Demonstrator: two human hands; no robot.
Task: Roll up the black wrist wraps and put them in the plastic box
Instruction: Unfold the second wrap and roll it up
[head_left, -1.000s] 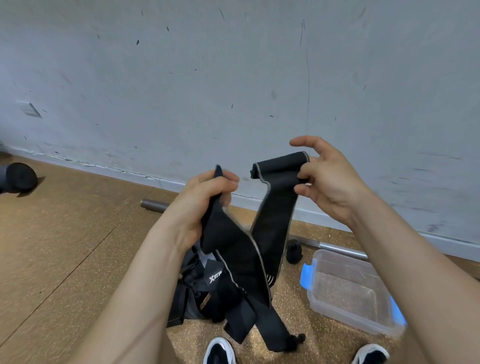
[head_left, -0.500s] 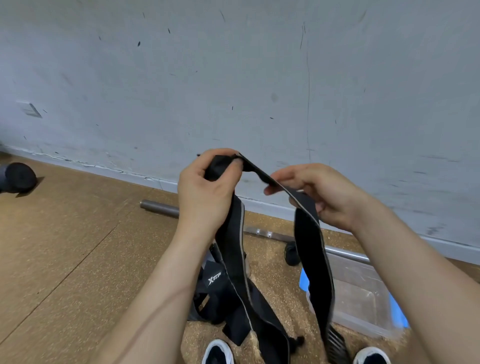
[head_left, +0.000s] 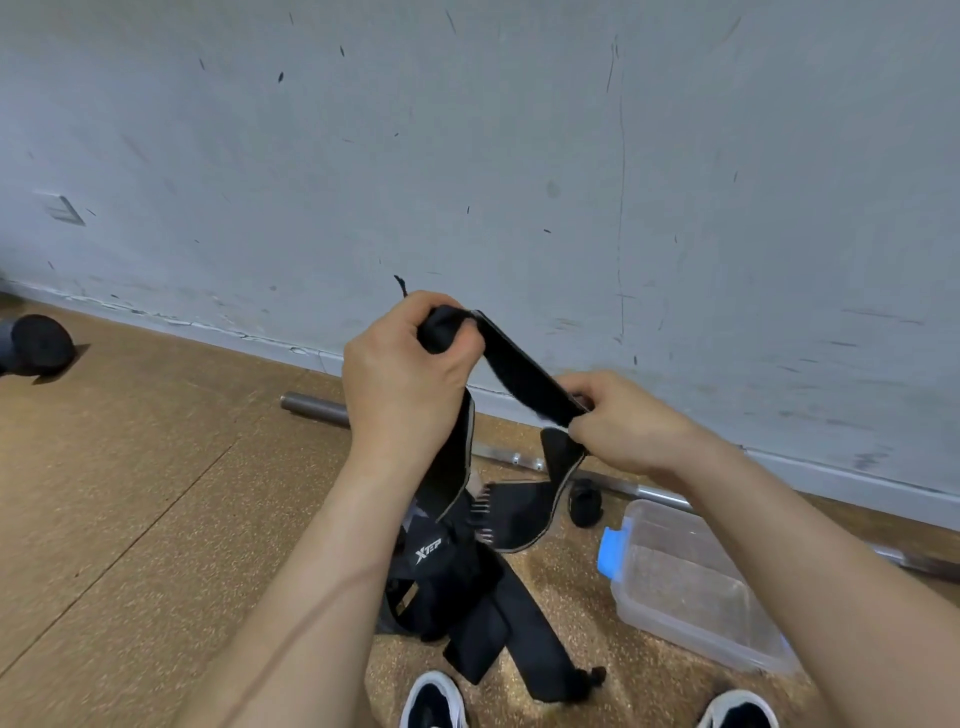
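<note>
A black wrist wrap (head_left: 524, 376) stretches in the air between both hands. My left hand (head_left: 402, 379) grips its bunched upper end. My right hand (head_left: 621, 423) pinches the strap lower down, and the loose tail (head_left: 519, 514) hangs below it. More black wraps and a black bag (head_left: 441, 582) lie in a heap on the floor below. A rolled black wrap (head_left: 585, 501) sits on the floor beside the clear plastic box (head_left: 691, 618), which has blue clips and stands at the lower right.
A metal barbell bar (head_left: 314, 408) runs along the base of the grey wall. A dark round weight (head_left: 36, 345) lies at the far left. My two shoes (head_left: 436, 701) show at the bottom edge. The floor is brown cork.
The right hand slid down the strap, pulling it taut away from the left hand. The wrap's free tail swung up and now hangs shorter, off the floor.
</note>
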